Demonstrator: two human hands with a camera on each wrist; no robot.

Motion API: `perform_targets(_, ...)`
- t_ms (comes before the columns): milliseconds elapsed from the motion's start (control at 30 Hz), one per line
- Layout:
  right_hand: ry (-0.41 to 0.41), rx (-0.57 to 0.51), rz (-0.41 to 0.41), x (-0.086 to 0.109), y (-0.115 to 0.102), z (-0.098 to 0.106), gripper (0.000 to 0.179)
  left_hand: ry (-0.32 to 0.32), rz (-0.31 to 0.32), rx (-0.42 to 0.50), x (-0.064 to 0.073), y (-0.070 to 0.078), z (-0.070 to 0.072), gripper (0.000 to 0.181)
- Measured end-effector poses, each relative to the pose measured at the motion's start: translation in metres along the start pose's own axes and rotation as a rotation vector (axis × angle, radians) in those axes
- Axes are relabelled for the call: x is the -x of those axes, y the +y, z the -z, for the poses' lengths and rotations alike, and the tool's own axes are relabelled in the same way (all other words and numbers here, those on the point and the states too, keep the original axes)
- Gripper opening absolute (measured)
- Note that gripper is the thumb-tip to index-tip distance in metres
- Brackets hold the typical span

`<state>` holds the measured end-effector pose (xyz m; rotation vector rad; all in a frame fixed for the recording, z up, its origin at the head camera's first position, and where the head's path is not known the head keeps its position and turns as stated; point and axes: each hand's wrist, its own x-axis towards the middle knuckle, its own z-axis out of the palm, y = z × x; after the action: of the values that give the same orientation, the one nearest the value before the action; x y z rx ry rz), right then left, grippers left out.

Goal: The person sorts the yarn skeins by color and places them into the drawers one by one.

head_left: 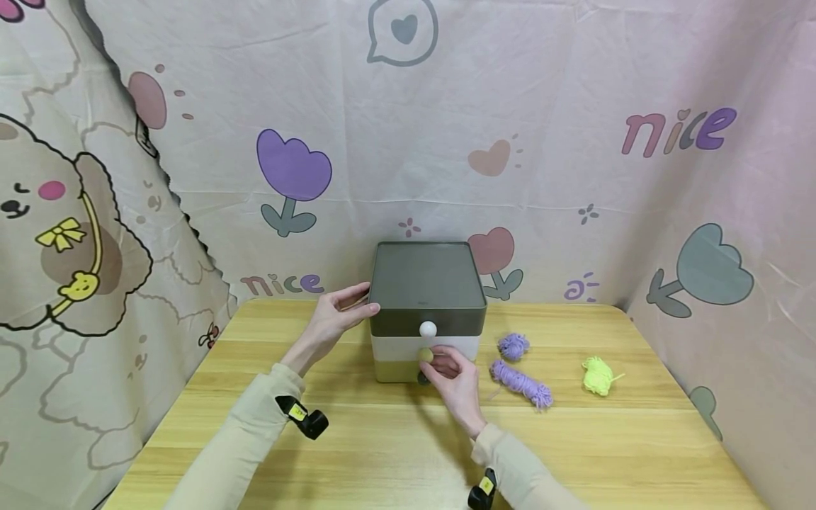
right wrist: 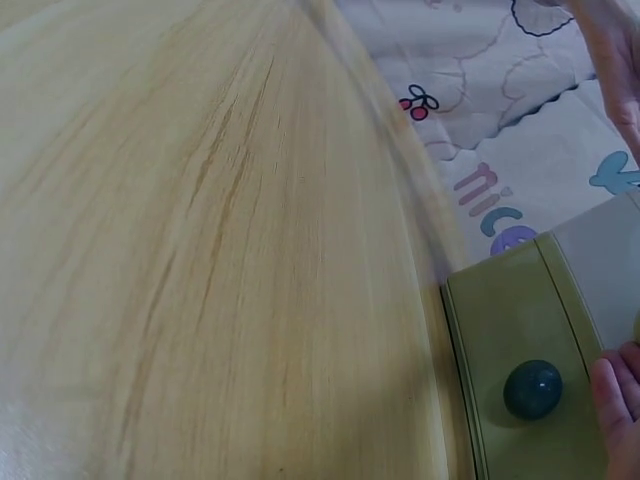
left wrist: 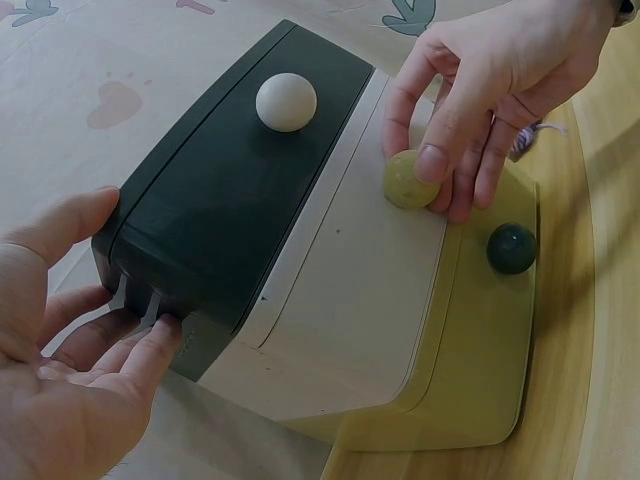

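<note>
A small three-tier drawer box (head_left: 427, 276) stands on the table, dark green on top, white in the middle, olive below. My left hand (head_left: 338, 312) rests against the upper left side of the box, thumb near the front corner and fingers extended along the side. In the left wrist view, its fingertips touch the dark green tier. My right hand (head_left: 455, 382) pinches the round yellow-green knob (left wrist: 408, 180) of the white drawer (left wrist: 340, 270) between thumb and fingers. Above it sits a white knob (left wrist: 286, 102); below it, a dark green knob (left wrist: 512, 248) is on the olive drawer (right wrist: 520, 310).
Right of the box lie a purple yarn ball (head_left: 513, 346), a twisted purple yarn skein (head_left: 521, 384) and a neon yellow yarn bundle (head_left: 598, 376). Behind the wooden table (head_left: 357, 460) hangs a printed cloth (head_left: 408, 142), close to the box.
</note>
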<state>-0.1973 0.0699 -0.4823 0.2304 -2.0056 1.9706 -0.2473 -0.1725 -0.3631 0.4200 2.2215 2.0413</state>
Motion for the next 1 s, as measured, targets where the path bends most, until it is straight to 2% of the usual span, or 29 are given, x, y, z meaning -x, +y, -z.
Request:
perform_targets(300,-0.005,-0.021,-0.009,0.002,-0.001,0.001,0.028,-0.003,0.0,-0.002,0.0,0.0,0.0,0.062)
perform_targets(433,-0.012,-0.013,0.017,0.004,-0.001,0.002,0.027,-0.006,0.002,0.001,0.0,0.0,0.001,0.062)
perform_targets(567,-0.024,0.004,0.046,0.008,-0.001,0.003,0.027,-0.006,0.007,0.0,0.0,0.0,0.001,0.062)
perform_targets(833,-0.04,-0.009,0.019,0.018,-0.004,0.006,0.027,-0.002,0.017,-0.009,0.001,0.001,-0.001,0.064)
perform_targets(1000,-0.056,-0.004,0.037,0.024,-0.006,0.009,0.028,0.001,0.019,-0.017,0.0,0.0,0.0,0.064)
